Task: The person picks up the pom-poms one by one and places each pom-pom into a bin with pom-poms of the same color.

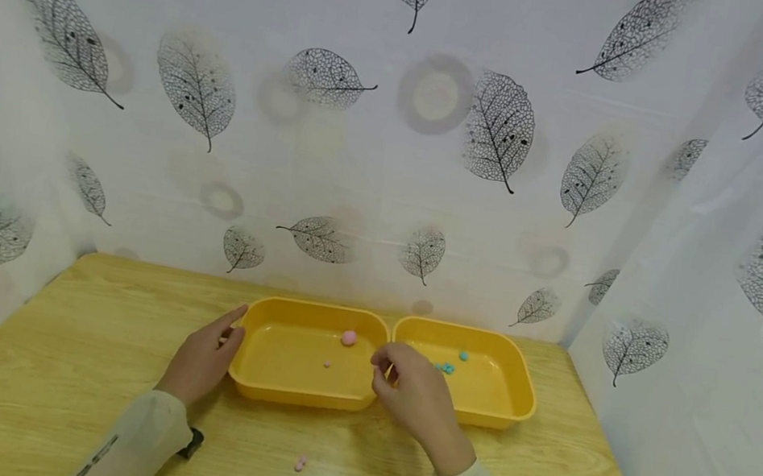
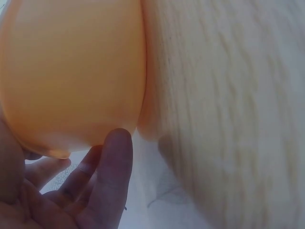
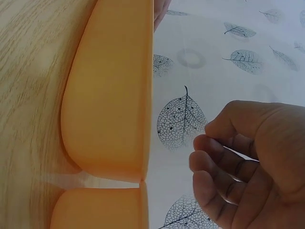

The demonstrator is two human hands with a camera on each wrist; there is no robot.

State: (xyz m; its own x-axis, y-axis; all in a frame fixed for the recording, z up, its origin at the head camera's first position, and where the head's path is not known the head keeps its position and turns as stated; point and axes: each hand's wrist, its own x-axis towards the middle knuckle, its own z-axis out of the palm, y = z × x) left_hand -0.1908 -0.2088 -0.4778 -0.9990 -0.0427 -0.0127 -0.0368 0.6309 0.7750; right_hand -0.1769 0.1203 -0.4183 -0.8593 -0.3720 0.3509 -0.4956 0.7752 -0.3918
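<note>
Small pink beads (image 1: pixel 300 464) lying on wooden table (image 1: pixel 79 358), nearest person, apart from both hands. Right hand (image 1: pixel 413 397) hovering over seam between yellow trays, fingers curled together, contents not discernible. Left hand (image 1: pixel 203 359) resting relaxed against left tray (image 1: pixel 249 349) outer wall. Farther: pink ball (image 1: pixel 349 337) in left tray, blue beads (image 1: pixel 449 366) in right tray (image 1: pixel 514 387).

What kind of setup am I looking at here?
Probably a staged tabletop booth for recording, not a lived-in room: a wooden table screened on three sides by a leaf-print curtain, with two yellow trays side by side holding small pink and blue beads.
</note>
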